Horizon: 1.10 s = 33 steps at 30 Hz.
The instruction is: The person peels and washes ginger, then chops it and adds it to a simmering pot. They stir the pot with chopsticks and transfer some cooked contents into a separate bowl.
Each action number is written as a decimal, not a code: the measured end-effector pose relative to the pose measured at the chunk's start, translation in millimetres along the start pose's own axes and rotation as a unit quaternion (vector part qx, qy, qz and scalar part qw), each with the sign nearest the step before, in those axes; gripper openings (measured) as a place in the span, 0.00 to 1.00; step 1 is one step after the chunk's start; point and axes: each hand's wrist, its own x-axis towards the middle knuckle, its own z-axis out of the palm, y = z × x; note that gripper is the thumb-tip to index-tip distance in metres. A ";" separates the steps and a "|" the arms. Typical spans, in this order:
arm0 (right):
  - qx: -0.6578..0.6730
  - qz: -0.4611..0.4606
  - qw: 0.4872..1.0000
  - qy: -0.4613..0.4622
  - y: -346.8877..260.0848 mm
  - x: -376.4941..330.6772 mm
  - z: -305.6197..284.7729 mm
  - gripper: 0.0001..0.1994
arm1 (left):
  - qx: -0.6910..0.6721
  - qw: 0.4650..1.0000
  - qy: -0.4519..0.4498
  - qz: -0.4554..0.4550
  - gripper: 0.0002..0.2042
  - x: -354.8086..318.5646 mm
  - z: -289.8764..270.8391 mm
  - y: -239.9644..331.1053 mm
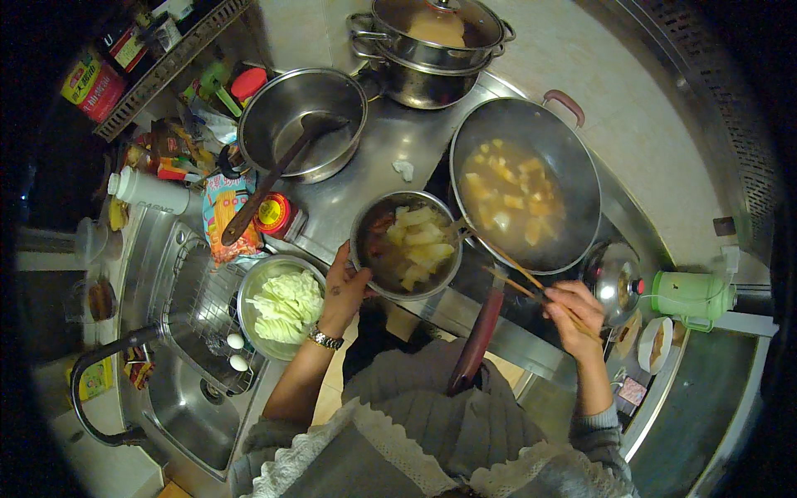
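My left hand (343, 292), with a metal-banded watch on the wrist, grips the rim of a steel bowl (362, 226) holding pale yellow, chunky pieces and some reddish bits. Between the fingers of my right hand (574, 312) is a pair of chopsticks (516, 265), their tips pointing left toward the bowl. The bowl sits right beside a large wok (584, 178). Steaming brownish broth (506, 195) with pale, tofu-like chunks fills the wok's bottom. A reddish-brown wok handle (479, 340) extends toward my body. Whether the bowl rests on the counter is unclear.
Left of me, a bowl of cabbage (286, 303) stands near the sink (187, 415) and two eggs (237, 353). An empty pot (332, 158) holds a wooden spatula (266, 191). Behind stands a lidded steamer pot (423, 79). A green container (685, 296) is at right.
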 end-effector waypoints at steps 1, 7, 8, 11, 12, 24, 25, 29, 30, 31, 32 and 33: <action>-0.045 -0.074 0.996 -0.018 1.7 8.1 5.2 0.10 | -0.009 1.000 0.005 -0.003 0.30 -1.7 -0.8 2.4; -0.084 -0.189 0.978 0.020 8.3 32.6 39.3 0.07 | -0.051 0.999 -0.011 0.011 0.30 -8.1 -8.1 12.7; -0.082 -0.182 0.979 0.034 8.4 32.9 42.2 0.07 | -0.078 0.997 -0.008 0.013 0.31 -8.1 -8.9 11.9; -0.079 -0.164 0.980 0.085 7.8 32.8 48.6 0.06 | -0.093 0.996 0.005 0.017 0.31 -7.5 -12.7 7.1; -0.082 -0.144 0.982 0.092 7.4 32.9 51.0 0.06 | -0.078 0.997 0.018 -0.007 0.32 -6.7 -14.1 5.4; 0.324 0.182 0.883 0.286 1.0 58.8 77.0 0.08 | -0.194 0.980 0.001 0.030 0.33 -6.4 -13.6 8.3; 0.314 0.191 0.886 0.284 -4.6 60.2 78.1 0.08 | -0.192 0.981 -0.006 0.039 0.33 -6.2 -11.9 9.2; 0.168 0.065 0.979 0.090 -41.1 53.5 94.0 0.06 | -0.206 0.977 -0.016 0.044 0.33 -7.7 -5.8 14.8; 0.156 0.030 0.985 0.074 -49.8 51.7 97.9 0.06 | -0.222 0.974 -0.026 0.048 0.33 -8.5 -4.5 17.0; 0.143 -0.006 0.988 0.058 -57.3 50.2 101.0 0.05 | -0.214 0.975 -0.020 0.050 0.33 -9.4 -3.6 19.5; 0.129 -0.043 0.990 0.042 -62.6 49.5 100.8 0.05 | -0.212 0.976 -0.023 0.052 0.32 -10.2 -2.8 22.3; 0.128 -0.039 0.991 0.024 -66.0 48.6 98.1 0.05 | -0.221 0.973 -0.034 0.063 0.32 -11.2 -2.2 25.0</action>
